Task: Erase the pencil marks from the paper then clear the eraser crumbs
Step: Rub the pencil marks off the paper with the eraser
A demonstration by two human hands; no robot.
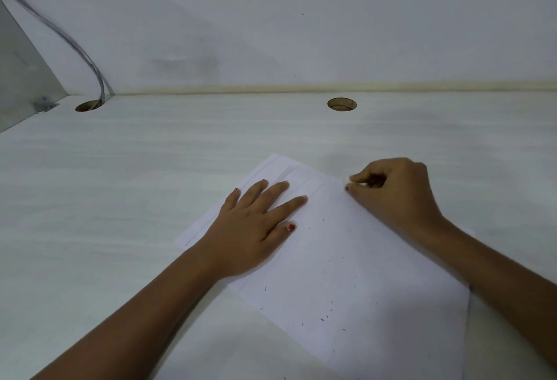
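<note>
A white sheet of paper (346,259) lies at an angle on the pale desk (120,198). Faint straight pencil lines (304,185) run along its far left part. Several small dark eraser crumbs (325,316) are scattered over its middle and near part. My left hand (253,229) rests flat on the sheet's left side, fingers spread and straight. My right hand (394,195) sits at the sheet's far right corner with its fingers curled. Its thumb and forefinger tips meet at the paper's edge. No eraser shows; the inside of that hand is hidden.
A white wall (301,32) rises at the desk's far edge. Two round cable holes (342,104) (88,105) open near that edge, the left one with grey cables (75,44) running into it. A grey side panel (21,72) stands at the far left.
</note>
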